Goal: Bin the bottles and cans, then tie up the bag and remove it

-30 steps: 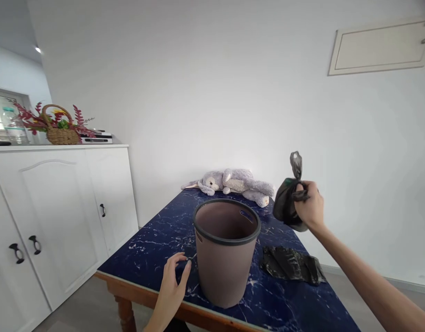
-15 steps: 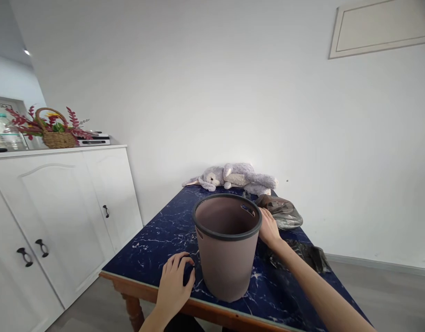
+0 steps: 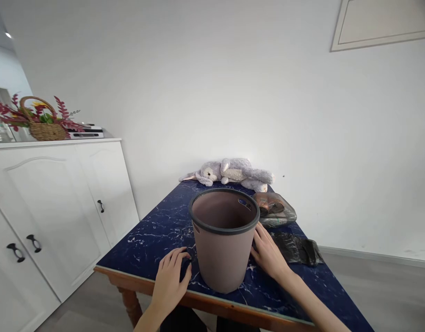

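A brown-grey trash bin (image 3: 223, 258) with a dark rim stands upright near the front edge of the table. To its left, my left hand (image 3: 171, 275) rests on the tabletop, fingers curved and apart, holding nothing. At the bin's right side is my right hand (image 3: 269, 251), fingers stretched out; it seems to touch the wall, but the fingertips are partly hidden behind it. Just right of that hand lies a folded black plastic bag (image 3: 297, 249). A clear bag of dark rolls (image 3: 275, 210) sits behind.
The blue marble-patterned table (image 3: 153, 237) has a wooden edge. A grey plush rabbit (image 3: 229, 173) lies at its far end against the wall. On the left stands a white cabinet (image 3: 110, 180) bearing a flower basket (image 3: 48, 131).
My right hand has come down from the bin's rim to its side, nearer to me. The left hand stays on the table. The camera view has shifted slightly.
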A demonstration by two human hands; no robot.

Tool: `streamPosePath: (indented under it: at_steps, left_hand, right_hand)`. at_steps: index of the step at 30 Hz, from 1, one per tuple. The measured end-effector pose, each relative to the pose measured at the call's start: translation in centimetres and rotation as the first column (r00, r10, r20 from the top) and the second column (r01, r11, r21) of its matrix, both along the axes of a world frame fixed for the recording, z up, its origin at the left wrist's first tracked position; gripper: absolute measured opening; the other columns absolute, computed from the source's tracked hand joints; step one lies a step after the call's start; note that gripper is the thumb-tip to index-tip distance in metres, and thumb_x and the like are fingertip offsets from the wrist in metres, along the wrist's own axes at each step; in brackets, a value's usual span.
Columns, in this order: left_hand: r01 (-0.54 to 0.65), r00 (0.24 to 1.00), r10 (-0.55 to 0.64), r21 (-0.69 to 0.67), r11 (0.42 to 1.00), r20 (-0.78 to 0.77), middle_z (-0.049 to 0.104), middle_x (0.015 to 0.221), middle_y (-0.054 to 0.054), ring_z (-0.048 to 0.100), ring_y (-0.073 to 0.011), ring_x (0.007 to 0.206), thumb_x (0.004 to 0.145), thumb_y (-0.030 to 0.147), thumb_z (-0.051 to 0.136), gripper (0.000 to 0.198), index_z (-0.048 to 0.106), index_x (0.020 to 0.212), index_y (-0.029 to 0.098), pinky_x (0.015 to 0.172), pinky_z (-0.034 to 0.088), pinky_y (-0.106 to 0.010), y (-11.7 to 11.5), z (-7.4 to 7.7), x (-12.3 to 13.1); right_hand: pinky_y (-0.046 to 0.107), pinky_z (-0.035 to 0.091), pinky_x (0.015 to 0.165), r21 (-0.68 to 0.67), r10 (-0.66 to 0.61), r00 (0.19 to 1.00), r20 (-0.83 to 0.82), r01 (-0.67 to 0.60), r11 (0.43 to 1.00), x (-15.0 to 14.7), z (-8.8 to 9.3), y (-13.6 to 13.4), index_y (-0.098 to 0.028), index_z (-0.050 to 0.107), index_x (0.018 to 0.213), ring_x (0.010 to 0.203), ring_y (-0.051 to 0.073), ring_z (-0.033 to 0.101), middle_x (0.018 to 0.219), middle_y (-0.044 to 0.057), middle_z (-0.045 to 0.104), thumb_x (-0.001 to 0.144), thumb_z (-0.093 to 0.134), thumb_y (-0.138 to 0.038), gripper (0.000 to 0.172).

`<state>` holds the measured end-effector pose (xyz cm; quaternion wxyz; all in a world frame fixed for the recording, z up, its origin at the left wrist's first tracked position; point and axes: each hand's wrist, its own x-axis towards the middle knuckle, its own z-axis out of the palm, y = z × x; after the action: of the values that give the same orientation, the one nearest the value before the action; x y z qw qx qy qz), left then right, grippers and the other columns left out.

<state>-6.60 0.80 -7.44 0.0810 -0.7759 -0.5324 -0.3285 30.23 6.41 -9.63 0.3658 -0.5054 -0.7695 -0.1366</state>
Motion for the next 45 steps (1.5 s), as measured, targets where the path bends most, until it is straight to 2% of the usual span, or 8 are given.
streamPosePath:
  at_steps: [5,8,11,13,18,27,36,45]
  left_hand:
    - [0.213,0.947,-0.165,-0.150,0.966,0.276,0.074,0.109,-0.009,0.071,-0.0270,0.106,0.107,0.041,0.050,0.025,0.068,0.101,0.026,0.094,0.058,-0.041,-3.4,1.5,1.9]
    - [0.423,0.873,-0.288,-0.320,0.848,0.393,0.072,0.091,-0.006,0.071,-0.0210,0.089,0.108,0.043,0.048,0.028,0.068,0.097,0.026,0.087,0.058,-0.032,-6.3,3.0,4.2]
    - [0.533,0.833,-0.335,-0.478,0.698,0.440,0.075,0.097,-0.005,0.071,-0.0199,0.091,0.107,0.047,0.052,0.029,0.072,0.119,0.031,0.089,0.057,-0.028,-7.8,4.6,6.3]
    - [0.541,0.833,-0.334,-0.522,0.660,0.441,0.076,0.106,-0.006,0.071,-0.0199,0.093,0.107,0.050,0.051,0.036,0.069,0.133,0.034,0.088,0.057,-0.027,-7.8,5.3,7.3]
    - [0.452,0.882,-0.268,-0.542,0.708,0.387,0.077,0.099,-0.005,0.068,-0.0209,0.084,0.107,0.055,0.048,0.046,0.064,0.144,0.033,0.084,0.055,-0.030,-6.2,4.3,8.4]
    - [0.526,0.813,-0.198,-0.547,0.651,0.547,0.072,0.088,-0.002,0.057,-0.0146,0.065,0.106,0.057,0.049,0.054,0.056,0.149,0.025,0.071,0.050,-0.028,-4.2,4.0,8.3]
    - [0.568,0.751,-0.122,-0.539,0.622,0.649,0.066,0.078,-0.001,0.048,-0.0085,0.050,0.097,0.061,0.062,0.045,0.068,0.090,0.017,0.054,0.039,-0.026,1.1,4.7,4.8]
    - [0.516,0.755,-0.079,-0.515,0.684,0.651,0.067,0.070,-0.002,0.056,-0.0129,0.057,0.093,0.060,0.065,0.041,0.066,0.087,0.019,0.051,0.040,-0.023,0.4,4.1,4.9]
  right_hand:
    - [0.059,0.040,0.124,-0.034,-0.134,0.987,-0.089,0.131,0.991,2.3,-3.8,-4.7,-0.022,0.048,0.156,0.159,0.037,0.034,0.167,0.014,0.044,0.108,0.046,-0.044,0.052]
    - [0.061,0.041,0.123,-0.070,-0.196,0.976,-0.095,0.190,0.979,3.3,-5.6,-5.3,-0.020,0.057,0.149,0.155,0.039,0.040,0.164,0.015,0.049,0.108,0.045,-0.052,0.053]
    - [0.062,0.042,0.121,-0.117,-0.223,0.973,-0.055,0.216,0.969,3.5,-6.4,-5.2,-0.015,0.062,0.144,0.149,0.040,0.049,0.155,0.018,0.058,0.109,0.040,-0.054,0.057]
    - [0.061,0.041,0.122,-0.133,-0.227,0.973,-0.037,0.221,0.966,3.4,-6.5,-5.2,-0.015,0.064,0.143,0.147,0.038,0.052,0.153,0.018,0.061,0.110,0.038,-0.052,0.056]
    - [0.060,0.041,0.123,-0.158,-0.193,0.979,-0.062,0.181,0.971,3.0,-5.8,-6.0,-0.020,0.064,0.146,0.147,0.035,0.053,0.155,0.014,0.061,0.110,0.039,-0.046,0.051]
    - [0.059,0.046,0.120,-0.202,-0.146,0.972,-0.181,0.109,0.973,2.8,-4.3,-7.6,-0.024,0.068,0.140,0.141,0.035,0.058,0.150,0.011,0.065,0.108,0.046,-0.045,0.045]
    - [0.052,0.058,0.104,-0.271,-0.214,0.911,-0.354,0.119,0.955,0.4,-2.9,-8.3,-0.022,0.062,0.142,0.128,0.034,0.066,0.138,0.013,0.070,0.106,0.040,-0.039,0.045]
    - [0.048,0.060,0.088,-0.350,-0.232,0.775,-0.588,0.016,0.937,0.2,-1.4,-9.2,-0.025,0.069,0.125,0.105,0.033,0.075,0.108,0.009,0.078,0.096,0.056,-0.048,0.039]
